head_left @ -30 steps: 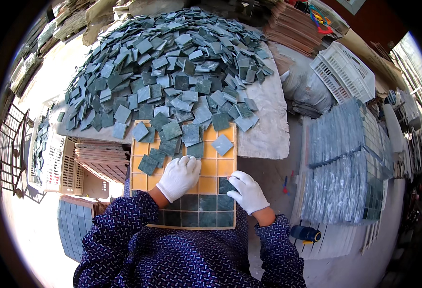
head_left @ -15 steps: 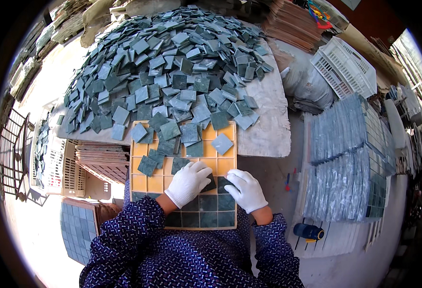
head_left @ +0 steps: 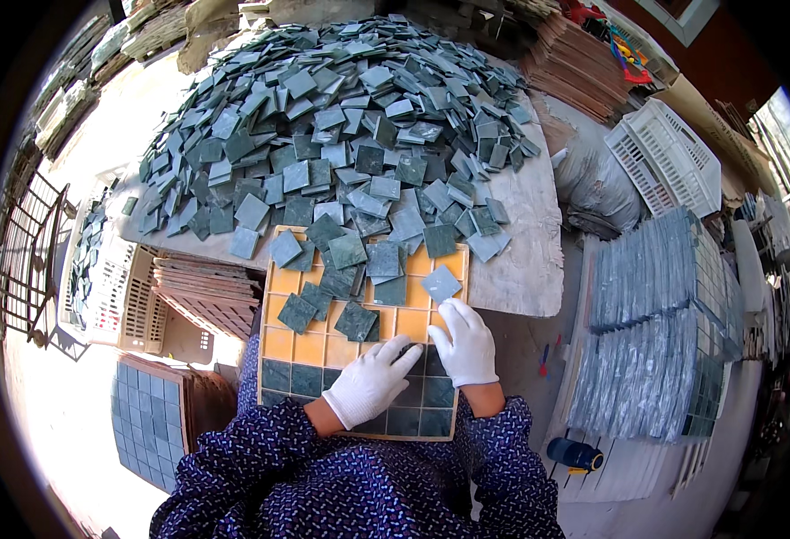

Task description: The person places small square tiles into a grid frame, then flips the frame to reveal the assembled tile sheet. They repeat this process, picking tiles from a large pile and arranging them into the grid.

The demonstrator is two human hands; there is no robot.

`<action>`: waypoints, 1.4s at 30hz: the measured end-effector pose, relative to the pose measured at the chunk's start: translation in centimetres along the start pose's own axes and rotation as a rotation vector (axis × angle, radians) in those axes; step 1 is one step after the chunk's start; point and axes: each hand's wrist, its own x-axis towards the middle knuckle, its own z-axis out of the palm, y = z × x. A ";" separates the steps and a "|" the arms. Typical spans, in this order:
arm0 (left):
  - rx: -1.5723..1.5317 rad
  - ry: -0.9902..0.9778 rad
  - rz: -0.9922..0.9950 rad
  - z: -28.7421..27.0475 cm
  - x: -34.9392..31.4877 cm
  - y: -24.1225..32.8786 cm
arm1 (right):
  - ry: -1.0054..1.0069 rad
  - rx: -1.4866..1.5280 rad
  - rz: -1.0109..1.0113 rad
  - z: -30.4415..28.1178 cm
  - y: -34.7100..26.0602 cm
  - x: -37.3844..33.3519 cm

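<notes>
A yellow gridded tray (head_left: 278, 343) lies before me, its near rows filled with dark green square stone tiles (head_left: 404, 420). My left hand (head_left: 370, 384), in a white glove, rests over the filled rows. Its outstretched fingertips touch a dark tile near the middle of the tray. My right hand (head_left: 468, 346), also gloved, is over the tray's right edge with thumb and fingers apart. Those fingertips are at the near edge of a loose pale grey-green tile (head_left: 441, 284). Several more loose tiles (head_left: 347, 250) lie scattered and overlapping on the tray's far half.
A large heap of green tiles (head_left: 323, 135) covers the table (head_left: 529, 242) beyond the tray. Wrapped tile stacks (head_left: 637, 332) and a white plastic crate (head_left: 664, 154) stand right, with a dark blue bottle (head_left: 574, 455) nearer. At left are a cream crate (head_left: 134, 301) and tiled panels (head_left: 148, 422).
My right hand has moved from the filled rows away from me, up to the pale loose tile. My left hand has shifted slightly nearer me across the tray. The whole view has turned slightly.
</notes>
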 end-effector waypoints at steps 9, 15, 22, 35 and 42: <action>0.204 -0.094 -0.035 -6.2 1.6 -7.4 | -0.197 -0.092 0.262 0.4 1.3 5.3; -0.002 0.033 -0.011 -4.8 1.5 -5.7 | -0.237 0.064 0.160 -2.9 2.7 3.0; -0.010 -0.111 -0.044 -1.0 4.9 -3.3 | -0.311 0.171 0.001 -3.1 4.0 3.3; -0.134 -0.020 -0.098 -0.3 5.2 -3.2 | -0.345 -0.049 -0.165 -2.3 2.6 1.8; -0.008 0.159 0.032 -0.7 -0.7 -1.9 | -0.286 -0.097 -0.115 -3.7 -0.7 2.4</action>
